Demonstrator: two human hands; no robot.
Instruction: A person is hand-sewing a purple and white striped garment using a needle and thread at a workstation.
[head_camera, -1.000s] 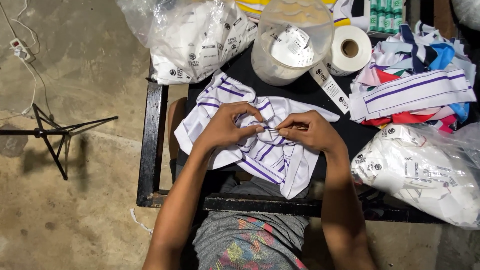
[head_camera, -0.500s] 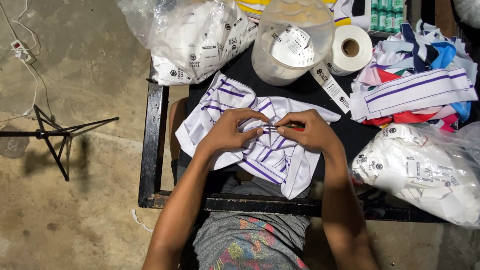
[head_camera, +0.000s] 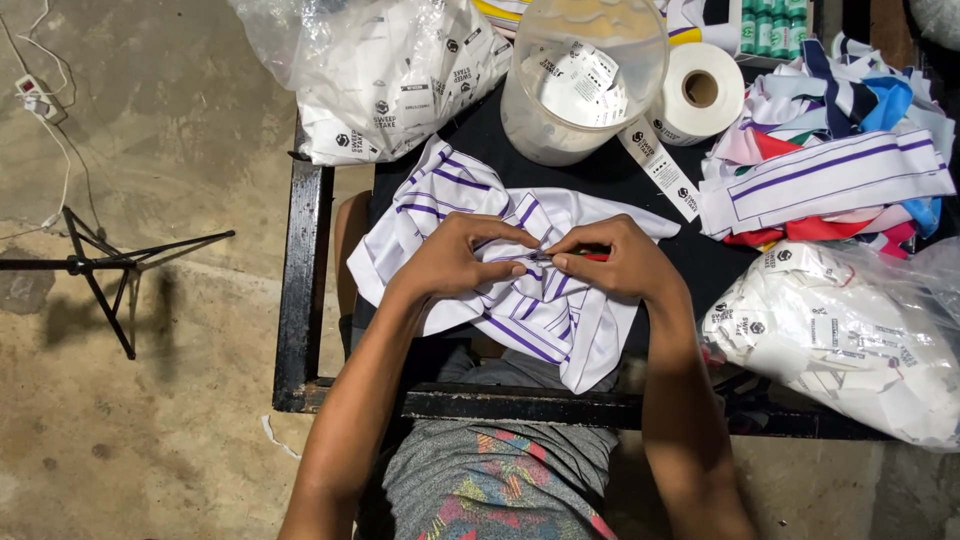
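We judge the white, purple-striped garment (head_camera: 520, 300) on the black table (head_camera: 300, 300) light, soft, floppy — best pinched at a fold — left hand (head_camera: 455, 262) fingers clamped on cloth, right hand (head_camera: 615, 262) closed around a small red tool (head_camera: 592, 256).

Hands (head_camera: 540, 260) on striped cloth (head_camera: 520, 300) (white, purple)

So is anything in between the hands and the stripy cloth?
No, nothing is. The left hand and the right hand both lie right on the white cloth with purple stripes, pinching it where their fingertips meet. The right hand also grips a small red tool against the cloth.
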